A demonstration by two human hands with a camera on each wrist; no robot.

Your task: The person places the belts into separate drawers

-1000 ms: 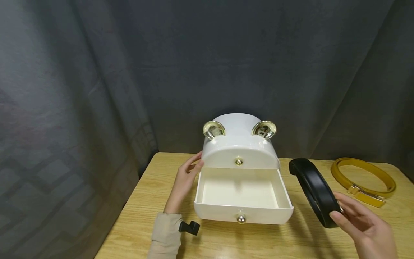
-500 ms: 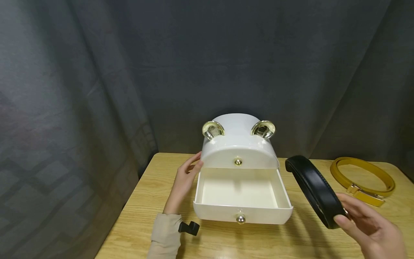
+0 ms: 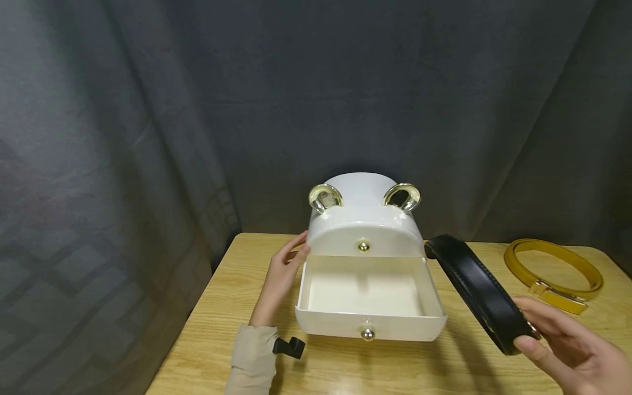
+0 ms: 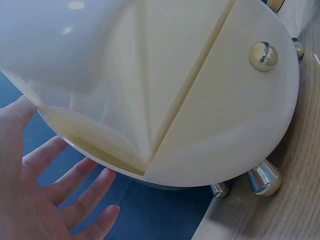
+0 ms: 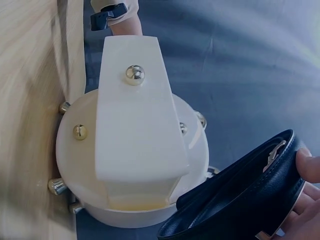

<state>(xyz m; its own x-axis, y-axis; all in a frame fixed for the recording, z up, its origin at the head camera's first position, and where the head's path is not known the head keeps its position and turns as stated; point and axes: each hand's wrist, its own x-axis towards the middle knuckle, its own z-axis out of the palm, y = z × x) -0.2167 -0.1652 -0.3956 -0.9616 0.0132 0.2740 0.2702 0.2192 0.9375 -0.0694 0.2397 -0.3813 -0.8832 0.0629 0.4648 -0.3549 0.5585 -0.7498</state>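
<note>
A white storage box (image 3: 360, 206) with gold ear-shaped trims stands on the wooden table. Its middle drawer (image 3: 331, 322) is pulled out and its bare inside shows. Against the box's left side rests my left hand (image 3: 277, 277); in the left wrist view its fingers (image 4: 75, 175) are spread and loosely bent along the curved wall. My right hand (image 3: 575, 345) pinches the near end of a coiled black belt (image 3: 481, 291) between thumb and fingers. The belt is in the air right of the drawer, tilted, its far end up by the box.
A coiled yellow belt (image 3: 558, 299) with a gold buckle lies on the table (image 3: 207, 307) at the far right. Behind the table hangs a dark grey curtain (image 3: 276, 109). Small gold knobs (image 3: 367, 333) stick out from the drawer fronts.
The black belt's far end has swung left towards the box, and the belt leans more. My right hand has shifted slightly right and down. The left hand and the box stay put.
</note>
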